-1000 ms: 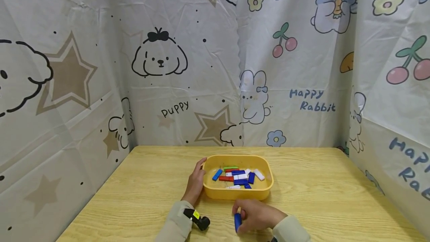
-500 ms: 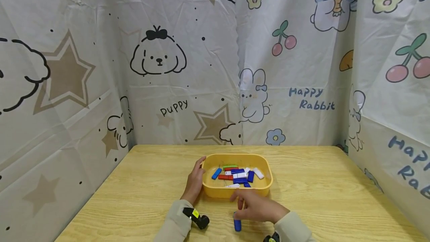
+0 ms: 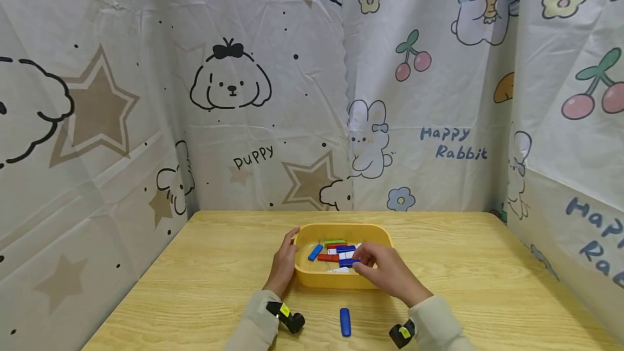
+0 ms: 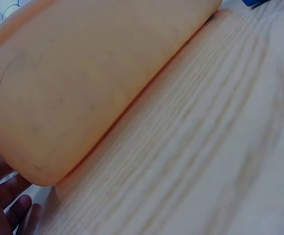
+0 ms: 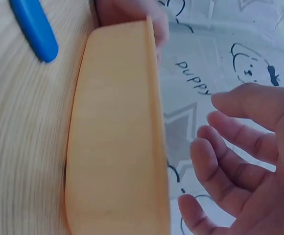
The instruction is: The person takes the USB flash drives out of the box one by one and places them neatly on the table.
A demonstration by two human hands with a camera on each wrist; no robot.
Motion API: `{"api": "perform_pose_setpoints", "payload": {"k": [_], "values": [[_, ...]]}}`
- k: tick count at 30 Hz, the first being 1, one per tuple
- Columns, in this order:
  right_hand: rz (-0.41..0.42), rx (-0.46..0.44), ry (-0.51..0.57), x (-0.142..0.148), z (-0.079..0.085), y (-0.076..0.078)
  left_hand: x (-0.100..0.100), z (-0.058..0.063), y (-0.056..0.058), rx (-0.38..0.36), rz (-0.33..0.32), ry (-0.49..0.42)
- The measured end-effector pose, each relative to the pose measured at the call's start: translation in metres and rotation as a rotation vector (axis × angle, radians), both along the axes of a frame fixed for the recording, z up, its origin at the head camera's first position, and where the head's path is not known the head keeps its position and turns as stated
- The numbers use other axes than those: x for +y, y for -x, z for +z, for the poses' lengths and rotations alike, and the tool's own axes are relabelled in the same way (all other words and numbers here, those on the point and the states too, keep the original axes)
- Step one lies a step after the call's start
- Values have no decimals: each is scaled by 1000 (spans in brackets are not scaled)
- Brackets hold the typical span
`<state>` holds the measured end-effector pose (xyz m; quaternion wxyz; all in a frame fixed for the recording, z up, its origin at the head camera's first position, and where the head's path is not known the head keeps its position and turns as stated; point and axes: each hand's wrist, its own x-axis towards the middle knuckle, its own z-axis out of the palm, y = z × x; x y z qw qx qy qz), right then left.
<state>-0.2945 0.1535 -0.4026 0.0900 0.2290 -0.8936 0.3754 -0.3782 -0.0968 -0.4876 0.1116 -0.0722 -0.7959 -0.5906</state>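
Note:
A yellow plastic bin [image 3: 336,281] stands on the table, holding several small oblong pieces in red, white, blue and green, such as a light-blue one [image 3: 315,252]. My left hand [image 3: 283,264] rests against the bin's left end, its fingers along the outer wall. Above the bin's right front part is my right hand [image 3: 387,272], fingers loosely bent; the right wrist view shows nothing between thumb and fingers. It hides some of the pieces. In front of the bin a blue oblong piece with rounded ends [image 3: 345,322] lies on the table, touched by neither hand.
The wood-grain table [image 3: 205,286] reaches back to a patterned cloth curtain [image 3: 234,140], which also hangs along both sides. Black camera mounts sit on the left wrist [image 3: 288,319] and right wrist [image 3: 402,333].
My right hand let go of the blue oblong piece on the table, then rose and moved forward over the bin. The left hand stayed at the bin's left end.

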Motion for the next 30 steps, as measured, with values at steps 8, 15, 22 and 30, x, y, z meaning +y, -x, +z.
{"api": "perform_pose_setpoints", "payload": {"k": [8,15,22,30], "values": [[-157,10,-77,9,-9,24,-1,0,0,-2,5,-2],[-260,-14,-230,14,-20,47,-1,0,0,6,1,-6],[-283,-91,-403,11,-24,55,0,-1,0,7,-1,-10],[-233,-157,-540,8,-22,61,0,1,-1,13,8,-3]]}}
